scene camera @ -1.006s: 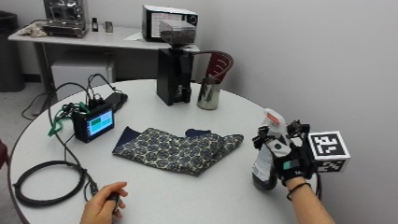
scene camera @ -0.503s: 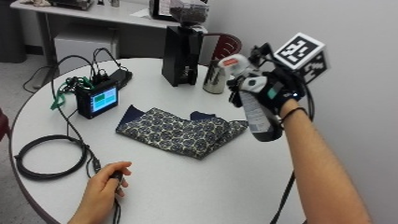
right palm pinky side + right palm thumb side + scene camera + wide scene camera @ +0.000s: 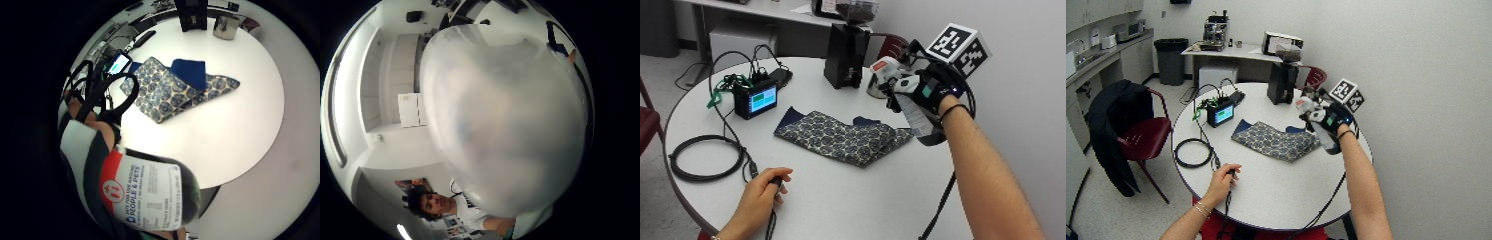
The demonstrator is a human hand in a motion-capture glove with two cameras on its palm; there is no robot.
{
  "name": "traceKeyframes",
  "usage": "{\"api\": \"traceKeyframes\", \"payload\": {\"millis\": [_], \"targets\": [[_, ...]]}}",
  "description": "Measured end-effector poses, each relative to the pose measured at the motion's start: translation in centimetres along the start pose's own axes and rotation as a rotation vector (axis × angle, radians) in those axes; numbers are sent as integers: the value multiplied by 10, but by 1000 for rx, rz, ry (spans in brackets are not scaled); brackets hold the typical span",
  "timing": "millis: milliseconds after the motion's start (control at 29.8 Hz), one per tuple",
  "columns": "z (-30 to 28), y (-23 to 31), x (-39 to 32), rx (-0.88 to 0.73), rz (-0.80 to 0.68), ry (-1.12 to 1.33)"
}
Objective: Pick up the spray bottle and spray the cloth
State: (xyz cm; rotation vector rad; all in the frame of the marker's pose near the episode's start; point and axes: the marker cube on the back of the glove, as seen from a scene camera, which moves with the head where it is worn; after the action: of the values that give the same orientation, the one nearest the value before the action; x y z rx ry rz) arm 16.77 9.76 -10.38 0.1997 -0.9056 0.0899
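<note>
My gloved right hand [image 3: 933,90] grips the spray bottle [image 3: 916,116] and holds it tilted in the air above the right end of the patterned cloth [image 3: 843,137]. The white nozzle head [image 3: 885,67] points left, over the cloth. The cloth [image 3: 1274,141] lies flat on the round white table [image 3: 840,200], with a blue underside folded up at one edge [image 3: 191,73]. The bottle's labelled body [image 3: 145,197] shows close to the palm in the little finger side view, and its pale body [image 3: 510,115] fills the thumb side view.
A black coffee grinder [image 3: 847,47] and a metal cup [image 3: 874,87] stand behind the cloth. A small screen device [image 3: 755,100] with cables sits at the left, beside a coiled black cable [image 3: 703,157]. The person's bare left hand [image 3: 766,187] rests near the table's front edge.
The hand has lifted the bottle off the table at the right and carried it up over the cloth's right end, tilting it. The outside camera has shifted too.
</note>
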Motion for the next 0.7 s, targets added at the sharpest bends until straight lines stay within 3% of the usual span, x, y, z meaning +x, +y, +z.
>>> {"api": "traceKeyframes", "payload": {"millis": [335,537,704], "targets": [[58,-10,72,-159,178,15],[-15,4,2,27,58,36],[-2,5,-12,-5,67,39]]}}
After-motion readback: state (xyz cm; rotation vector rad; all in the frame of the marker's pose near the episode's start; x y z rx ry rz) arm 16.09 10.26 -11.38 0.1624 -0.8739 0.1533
